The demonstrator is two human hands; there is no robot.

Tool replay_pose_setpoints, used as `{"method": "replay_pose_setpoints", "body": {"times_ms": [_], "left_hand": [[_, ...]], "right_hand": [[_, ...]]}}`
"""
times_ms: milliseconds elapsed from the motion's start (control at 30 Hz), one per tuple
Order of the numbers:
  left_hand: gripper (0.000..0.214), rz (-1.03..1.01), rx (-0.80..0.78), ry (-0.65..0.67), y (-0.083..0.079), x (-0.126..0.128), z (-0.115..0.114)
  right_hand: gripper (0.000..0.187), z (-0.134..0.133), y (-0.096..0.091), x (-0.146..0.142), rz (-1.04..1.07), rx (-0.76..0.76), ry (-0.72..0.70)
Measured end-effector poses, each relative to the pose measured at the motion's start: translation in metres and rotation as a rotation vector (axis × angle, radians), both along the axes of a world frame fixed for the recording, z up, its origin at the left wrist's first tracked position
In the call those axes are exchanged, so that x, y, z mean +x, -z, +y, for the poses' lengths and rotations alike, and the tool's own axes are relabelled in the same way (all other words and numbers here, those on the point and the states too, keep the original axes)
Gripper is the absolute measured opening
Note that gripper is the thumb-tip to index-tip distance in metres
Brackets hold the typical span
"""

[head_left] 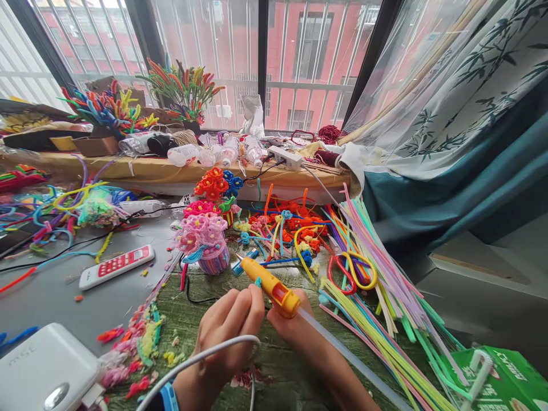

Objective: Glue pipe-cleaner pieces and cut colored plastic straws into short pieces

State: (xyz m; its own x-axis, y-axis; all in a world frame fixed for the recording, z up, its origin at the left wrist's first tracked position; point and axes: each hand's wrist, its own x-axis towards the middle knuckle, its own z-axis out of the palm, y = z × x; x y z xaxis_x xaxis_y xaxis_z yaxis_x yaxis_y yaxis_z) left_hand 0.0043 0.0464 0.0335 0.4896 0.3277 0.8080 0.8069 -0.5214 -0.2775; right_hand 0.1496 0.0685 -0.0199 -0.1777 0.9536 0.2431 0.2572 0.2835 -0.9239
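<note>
My right hand (293, 317) is closed around a yellow hot glue gun (268, 279), its nozzle pointing up and left. A long translucent glue stick (351, 359) runs out of the gun's back end, over my forearm. My left hand (233, 319) is pinched beside the gun's barrel, and a small teal fuzzy piece (258, 282) shows at its fingertips. Most of that piece is hidden by the fingers. Just beyond the nozzle stands a small striped pot (214, 260) of pink pipe-cleaner flowers (199, 231), with orange flowers (212, 184) and blue ones behind.
Red- and yellow-handled scissors (359, 271) lie by bundles of pipe cleaners (385, 251) on the right. A white remote (117, 267) and a white power bank (47, 368) are on the left. A white cable (205, 349) loops over my left wrist. A power strip (285, 158) sits on the sill.
</note>
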Motion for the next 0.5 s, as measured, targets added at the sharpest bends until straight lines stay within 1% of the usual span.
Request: {"method": "replay_pose_setpoints", "body": {"times_ms": [100,167,333,500], "left_hand": [[0.017,0.048,-0.073,0.009,0.0004,-0.002,-0.0006],[0.016,0.06,-0.111,0.026,0.0003,-0.0028,-0.0004],[0.014,0.006,-0.15,0.071,0.0012,-0.0037,0.0033],[0.016,-0.028,-0.187,0.073,0.0024,-0.0038,0.007]], "right_hand": [[0.028,0.0016,-0.001,0.0009,0.044,-0.04,-0.032],[0.027,0.0025,-0.0006,0.0017,0.03,-0.027,-0.035],[0.028,0.0041,0.0003,0.0033,0.011,0.033,-0.018],[0.027,0.0034,-0.005,0.0049,0.004,0.021,-0.026]]}}
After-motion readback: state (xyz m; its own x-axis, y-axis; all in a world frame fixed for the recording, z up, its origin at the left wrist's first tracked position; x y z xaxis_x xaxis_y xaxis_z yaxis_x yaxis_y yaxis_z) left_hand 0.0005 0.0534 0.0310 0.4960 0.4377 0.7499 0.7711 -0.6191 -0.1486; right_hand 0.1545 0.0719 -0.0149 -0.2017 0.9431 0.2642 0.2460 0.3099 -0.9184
